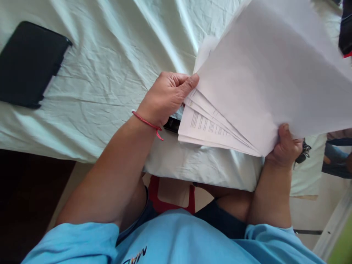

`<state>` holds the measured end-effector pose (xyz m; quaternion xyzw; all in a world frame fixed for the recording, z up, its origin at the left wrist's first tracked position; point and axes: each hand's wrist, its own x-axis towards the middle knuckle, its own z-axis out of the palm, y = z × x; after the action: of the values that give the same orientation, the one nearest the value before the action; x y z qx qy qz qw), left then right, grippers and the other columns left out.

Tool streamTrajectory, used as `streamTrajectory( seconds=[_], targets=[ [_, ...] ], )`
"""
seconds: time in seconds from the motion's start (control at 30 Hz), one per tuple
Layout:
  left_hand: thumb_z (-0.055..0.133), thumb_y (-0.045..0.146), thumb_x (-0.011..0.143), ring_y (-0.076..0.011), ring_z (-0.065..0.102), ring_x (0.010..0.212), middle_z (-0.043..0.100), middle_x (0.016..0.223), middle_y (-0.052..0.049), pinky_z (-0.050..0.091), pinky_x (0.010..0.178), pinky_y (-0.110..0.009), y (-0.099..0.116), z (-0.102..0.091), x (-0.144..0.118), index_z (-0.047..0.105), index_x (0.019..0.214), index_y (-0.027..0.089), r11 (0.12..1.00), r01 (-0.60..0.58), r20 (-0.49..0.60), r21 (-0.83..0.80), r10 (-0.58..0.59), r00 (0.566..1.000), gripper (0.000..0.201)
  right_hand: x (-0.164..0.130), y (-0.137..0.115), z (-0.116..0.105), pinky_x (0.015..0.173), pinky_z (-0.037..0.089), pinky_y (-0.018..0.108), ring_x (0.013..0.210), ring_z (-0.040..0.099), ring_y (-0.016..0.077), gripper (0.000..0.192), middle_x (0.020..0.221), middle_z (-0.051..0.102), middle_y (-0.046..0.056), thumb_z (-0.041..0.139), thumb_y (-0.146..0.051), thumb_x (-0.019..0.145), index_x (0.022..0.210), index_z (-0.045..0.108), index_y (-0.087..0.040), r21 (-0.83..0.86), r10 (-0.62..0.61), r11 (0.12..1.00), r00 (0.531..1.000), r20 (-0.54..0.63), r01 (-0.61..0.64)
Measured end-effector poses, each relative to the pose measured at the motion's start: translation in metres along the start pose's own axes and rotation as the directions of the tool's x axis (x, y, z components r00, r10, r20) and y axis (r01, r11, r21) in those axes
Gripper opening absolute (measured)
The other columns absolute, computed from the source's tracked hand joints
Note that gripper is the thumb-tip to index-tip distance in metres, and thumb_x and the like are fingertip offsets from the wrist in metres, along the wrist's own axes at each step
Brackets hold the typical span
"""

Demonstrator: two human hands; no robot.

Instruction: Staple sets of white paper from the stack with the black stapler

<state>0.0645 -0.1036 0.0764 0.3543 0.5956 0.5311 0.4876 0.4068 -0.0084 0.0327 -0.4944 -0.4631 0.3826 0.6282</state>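
Here, see one black case [30,66] at upper left of frame; at right, one sheaf of papers [264,77], clamped in left hand [169,95] and right hand [284,150]: fanned, white, partly printed.

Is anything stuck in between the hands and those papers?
No, nothing visible is in the way. The left hand pinches an edge of the papers, and the right hand grips them at the lower corner where they fan out, thumb on top. Both touch the paper directly.
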Motion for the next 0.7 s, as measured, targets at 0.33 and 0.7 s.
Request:
streamTrajectory(
  seconds=[0.33,0.7],
  targets=[
    [0.098,0.062,0.094,-0.0181,0.069,0.103,0.079,0.094,0.003,0.057,0.105,-0.034,-0.011,-0.010,0.012,0.077,0.091,0.027,0.902,-0.430,-0.090,-0.039,0.425,0.901,0.041,0.000,-0.003,0.009,0.132,0.062,0.061,0.145,0.074,0.0315,0.054,0.121,0.085,-0.002,0.103,-0.034,0.054,0.100,0.076,-0.028,0.100,-0.115,0.987,0.990,-0.079,0.123],
    [0.105,0.049,0.084,-0.0222,0.066,0.085,0.069,0.083,-0.001,0.057,0.093,-0.041,-0.051,-0.011,0.054,0.081,0.092,0.026,0.770,-0.595,-0.090,-0.229,0.592,0.801,0.034,0.003,-0.001,-0.002,0.131,0.058,0.066,0.144,0.071,0.0349,0.076,0.137,0.080,0.004,0.111,-0.050,0.040,0.104,0.079,-0.025,0.055,-0.079,0.996,0.994,0.072,0.075]
  ],
)
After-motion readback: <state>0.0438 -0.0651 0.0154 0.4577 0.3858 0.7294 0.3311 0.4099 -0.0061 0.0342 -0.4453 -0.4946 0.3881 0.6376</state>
